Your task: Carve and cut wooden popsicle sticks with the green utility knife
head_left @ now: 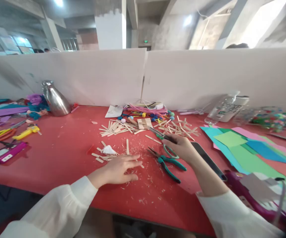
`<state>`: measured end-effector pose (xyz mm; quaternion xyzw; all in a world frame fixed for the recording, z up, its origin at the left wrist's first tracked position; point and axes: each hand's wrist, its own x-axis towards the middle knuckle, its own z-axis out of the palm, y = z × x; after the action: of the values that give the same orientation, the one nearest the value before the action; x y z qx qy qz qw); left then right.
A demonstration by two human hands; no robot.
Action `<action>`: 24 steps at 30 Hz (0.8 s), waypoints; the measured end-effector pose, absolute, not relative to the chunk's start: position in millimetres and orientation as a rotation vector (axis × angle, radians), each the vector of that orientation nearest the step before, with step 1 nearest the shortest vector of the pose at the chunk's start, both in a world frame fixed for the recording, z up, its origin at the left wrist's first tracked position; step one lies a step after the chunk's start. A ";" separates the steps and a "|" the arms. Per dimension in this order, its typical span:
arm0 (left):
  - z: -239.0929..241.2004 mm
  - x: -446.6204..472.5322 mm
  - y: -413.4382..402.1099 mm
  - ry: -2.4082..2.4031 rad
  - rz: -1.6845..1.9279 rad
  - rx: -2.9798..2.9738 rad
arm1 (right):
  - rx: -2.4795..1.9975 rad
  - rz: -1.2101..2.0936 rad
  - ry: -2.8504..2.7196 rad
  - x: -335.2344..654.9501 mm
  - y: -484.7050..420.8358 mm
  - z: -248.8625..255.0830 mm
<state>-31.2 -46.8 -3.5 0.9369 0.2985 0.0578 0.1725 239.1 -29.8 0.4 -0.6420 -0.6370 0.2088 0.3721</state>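
My left hand [118,169] hovers over or rests on the red table, palm down, fingers spread; I cannot tell whether it touches the surface. Just beyond it lie cut craft sticks [104,158] with a crumpled white tissue [108,149] on top. My right hand [181,147] is closed around a pair of scissors [156,131], blades pointing away to the left and a green handle loop showing below the fingers. Under that hand, teal-handled pliers [166,162] lie with their jaws slightly apart. Farther back sits a small panel of joined sticks [144,123].
Loose craft sticks [115,128] and pipe cleaners [143,109] are heaped at the back. A steel jug [56,100] and a yellow glue gun [27,133] stand left. On the right are a phone [207,160], coloured paper [254,148] and a plastic bottle [219,107]. Wood shavings litter the red table [66,148].
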 end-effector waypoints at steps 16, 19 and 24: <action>-1.9 -6.2 -24.1 1.271 0.133 2.539 | -1.547 0.525 -1.776 244.6 -39.0 -16.7; -4.3 -2.9 -22.0 1.351 0.151 2.444 | -1.513 0.547 -1.893 241.0 -45.5 -9.3; 1.1 -7.1 -9.5 1.323 0.179 2.397 | -1.498 0.529 -2.036 241.9 -49.1 -1.4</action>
<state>-7.1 -9.5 1.1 0.8564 0.4726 0.0639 0.1979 241.9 -49.1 -1.4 -0.5576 -0.7577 0.1967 0.2761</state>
